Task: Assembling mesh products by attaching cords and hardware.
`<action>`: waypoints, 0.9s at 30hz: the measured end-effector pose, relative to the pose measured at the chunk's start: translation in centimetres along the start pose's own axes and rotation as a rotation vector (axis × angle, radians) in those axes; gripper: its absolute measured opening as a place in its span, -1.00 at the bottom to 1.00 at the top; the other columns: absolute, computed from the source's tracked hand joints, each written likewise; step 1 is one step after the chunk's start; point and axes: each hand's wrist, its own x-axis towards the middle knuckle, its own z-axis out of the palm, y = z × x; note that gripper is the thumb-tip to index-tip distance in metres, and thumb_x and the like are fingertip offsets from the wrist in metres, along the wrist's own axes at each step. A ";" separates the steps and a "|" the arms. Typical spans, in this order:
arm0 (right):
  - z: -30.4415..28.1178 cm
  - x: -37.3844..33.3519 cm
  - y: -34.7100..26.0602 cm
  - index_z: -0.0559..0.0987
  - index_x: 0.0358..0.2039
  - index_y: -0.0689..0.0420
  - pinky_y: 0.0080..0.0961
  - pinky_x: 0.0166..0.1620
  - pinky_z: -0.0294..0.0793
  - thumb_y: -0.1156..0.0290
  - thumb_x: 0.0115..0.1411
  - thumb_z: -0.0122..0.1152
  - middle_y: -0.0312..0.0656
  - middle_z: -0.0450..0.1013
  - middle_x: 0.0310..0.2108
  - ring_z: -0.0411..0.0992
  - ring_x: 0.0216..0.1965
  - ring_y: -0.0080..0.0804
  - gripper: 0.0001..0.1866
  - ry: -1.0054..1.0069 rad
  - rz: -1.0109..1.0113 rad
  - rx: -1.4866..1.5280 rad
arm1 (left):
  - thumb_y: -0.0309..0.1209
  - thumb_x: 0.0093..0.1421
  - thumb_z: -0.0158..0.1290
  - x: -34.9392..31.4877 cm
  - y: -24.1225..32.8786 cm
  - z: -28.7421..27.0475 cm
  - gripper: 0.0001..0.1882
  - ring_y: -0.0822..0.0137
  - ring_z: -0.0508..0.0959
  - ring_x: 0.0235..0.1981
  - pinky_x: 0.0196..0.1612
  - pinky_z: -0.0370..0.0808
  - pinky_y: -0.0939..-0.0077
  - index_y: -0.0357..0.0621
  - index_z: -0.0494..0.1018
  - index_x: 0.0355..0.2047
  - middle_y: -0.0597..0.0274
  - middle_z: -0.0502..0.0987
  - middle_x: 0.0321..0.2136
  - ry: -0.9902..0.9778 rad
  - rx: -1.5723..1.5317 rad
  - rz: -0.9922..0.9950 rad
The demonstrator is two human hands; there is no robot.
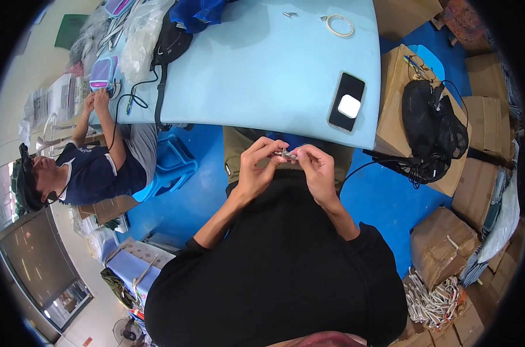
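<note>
In front of my lap, just off the near edge of the pale blue table point(262, 75), my left hand point(258, 166) and my right hand point(318, 175) meet at the fingertips. Both pinch a small pale, metallic-looking piece point(285, 154); it is too small and too covered by fingers to name. On the table to the right lies a dark phone point(336, 117) with a white rounded case point(349, 106) on top. Farther back are a narrow cream ring-shaped roll point(339, 26) and a few little metal pieces point(289, 14).
At the left, a seated co-worker point(103, 165) handles a blue and purple pouch point(104, 72). A black cap point(173, 43) and clear plastic bags point(142, 43) lie nearby. To my right, a carton point(390, 124) carries a black mesh bag point(427, 124) with cables. More cartons point(445, 243) stand behind.
</note>
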 end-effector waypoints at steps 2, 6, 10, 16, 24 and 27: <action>0.2 0.0 0.0 0.65 -0.13 0.35 -0.60 -0.06 0.49 0.55 0.44 0.14 -0.22 0.59 -0.23 0.50 -0.19 -0.60 -0.84 -0.007 -0.046 -0.034 | -0.67 0.21 0.21 -0.1 0.0 0.3 -0.74 0.37 0.61 -0.26 -0.16 0.58 0.51 -0.27 0.64 -0.08 0.17 0.57 -0.27 0.052 -0.102 -0.058; 0.4 0.2 -0.5 0.63 -0.17 0.35 -0.61 -0.06 0.50 0.61 0.40 0.17 -0.23 0.57 -0.24 0.49 -0.20 -0.61 -0.89 0.006 -0.114 -0.106 | -0.65 0.22 0.21 -0.1 0.0 0.5 -0.74 0.37 0.60 -0.26 -0.15 0.58 0.51 -0.26 0.64 -0.07 0.17 0.57 -0.25 0.052 -0.142 -0.076; -0.5 0.6 -0.4 0.62 -0.19 0.36 -0.62 -0.08 0.49 0.60 0.41 0.17 -0.22 0.56 -0.23 0.49 -0.21 -0.61 -0.89 -0.014 -0.078 -0.132 | -0.67 0.20 0.21 0.0 0.0 0.4 -0.74 0.37 0.60 -0.26 -0.16 0.57 0.51 -0.29 0.63 -0.09 0.16 0.57 -0.26 0.026 -0.083 -0.020; -0.6 1.2 -2.5 0.62 -0.19 0.37 -0.59 -0.17 0.58 0.60 0.41 0.17 -0.23 0.55 -0.27 0.52 -0.26 -0.60 -0.89 0.138 -0.208 -0.212 | -0.74 0.18 0.17 0.5 0.7 -0.1 -0.73 0.37 0.61 -0.29 -0.19 0.57 0.52 -0.30 0.62 -0.11 0.16 0.57 -0.27 -0.017 -0.050 0.041; -0.3 0.5 -4.7 0.71 -0.23 0.31 -0.67 -0.23 0.54 0.66 0.23 0.38 -0.22 0.65 -0.36 0.55 -0.36 -0.62 -0.90 0.101 -0.242 -0.346 | -0.85 0.17 0.07 1.9 1.9 -0.5 -0.66 0.40 0.62 -0.31 -0.20 0.58 0.55 -0.31 0.62 -0.10 0.17 0.57 -0.27 -0.051 -0.115 0.120; 0.4 0.0 -5.0 0.72 -0.24 0.30 -0.71 -0.26 0.47 0.66 0.20 0.41 -0.25 0.64 -0.38 0.51 -0.37 -0.67 -0.89 0.138 -0.275 -0.329 | -0.88 0.17 0.03 2.0 2.8 -0.3 -0.64 0.41 0.62 -0.33 -0.22 0.59 0.58 -0.32 0.63 -0.11 0.17 0.58 -0.26 -0.063 -0.110 0.131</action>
